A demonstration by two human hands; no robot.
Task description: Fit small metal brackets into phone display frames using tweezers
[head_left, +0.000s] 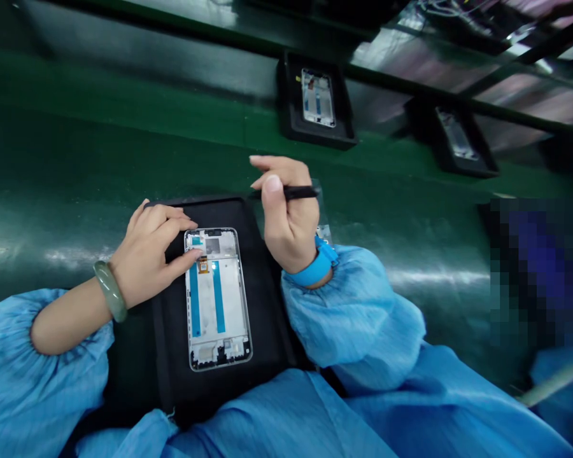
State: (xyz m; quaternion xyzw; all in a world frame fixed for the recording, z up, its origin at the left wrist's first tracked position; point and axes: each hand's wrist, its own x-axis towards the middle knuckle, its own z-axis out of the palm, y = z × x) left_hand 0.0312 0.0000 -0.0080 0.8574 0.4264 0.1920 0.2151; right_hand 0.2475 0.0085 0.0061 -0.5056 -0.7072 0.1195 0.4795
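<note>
A phone frame with two blue strips, its inner side up, lies in a black tray in front of me. My left hand rests at its upper left edge with fingers stretched out. The left thumb touches the frame beside a small orange flex cable. Raised above the tray's upper right side, my right hand is closed around a thin black pen-like tool. The tool's exact kind and its tip are hard to make out.
On the green bench, a second black tray with a phone frame stands farther off. A third tray is to its right. A clear piece lies partly behind my right wrist. Another person's blue sleeve shows at lower right.
</note>
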